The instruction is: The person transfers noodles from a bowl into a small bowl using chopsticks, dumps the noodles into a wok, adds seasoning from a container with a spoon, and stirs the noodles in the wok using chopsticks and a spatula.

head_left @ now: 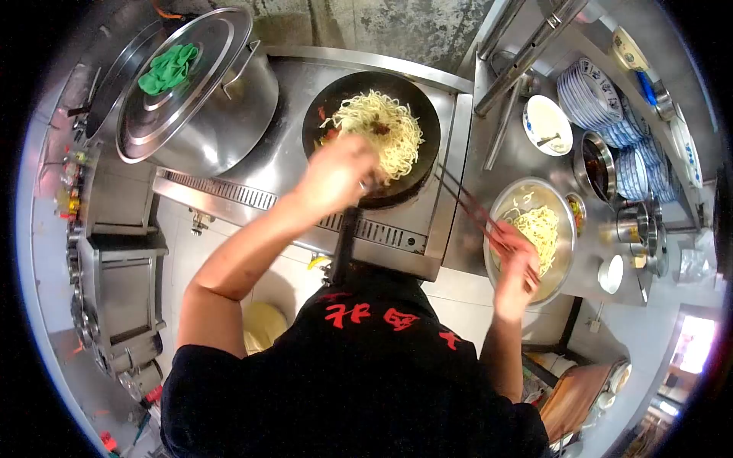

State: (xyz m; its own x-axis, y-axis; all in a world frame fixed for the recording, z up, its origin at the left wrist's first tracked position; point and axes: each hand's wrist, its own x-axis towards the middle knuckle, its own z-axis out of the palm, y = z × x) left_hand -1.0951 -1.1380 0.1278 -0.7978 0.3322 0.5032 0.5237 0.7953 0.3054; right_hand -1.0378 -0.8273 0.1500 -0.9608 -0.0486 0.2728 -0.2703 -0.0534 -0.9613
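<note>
A black wok (430,126) sits on the steel stove, a heap of noodles (393,122) inside it with dark red sauce on top. Over the wok's near left side is my left hand (343,172), fingers curled and blurred; a small shiny thing shows at its fingertips, too unclear to name. My right hand (517,263) is closed around long dark chopsticks (469,202), their tips pointing toward the wok's right edge. Beneath that hand stands a metal bowl (566,256) with more noodles (544,229). The wok's black handle (347,240) points toward my body.
A large lidded steel pot (229,122) with a green cloth (169,69) on its lid stands left. To the right are a white bowl with a spoon (547,126), a bowl of dark sauce (594,168), stacked plates (588,95) and a small white bowl (610,273).
</note>
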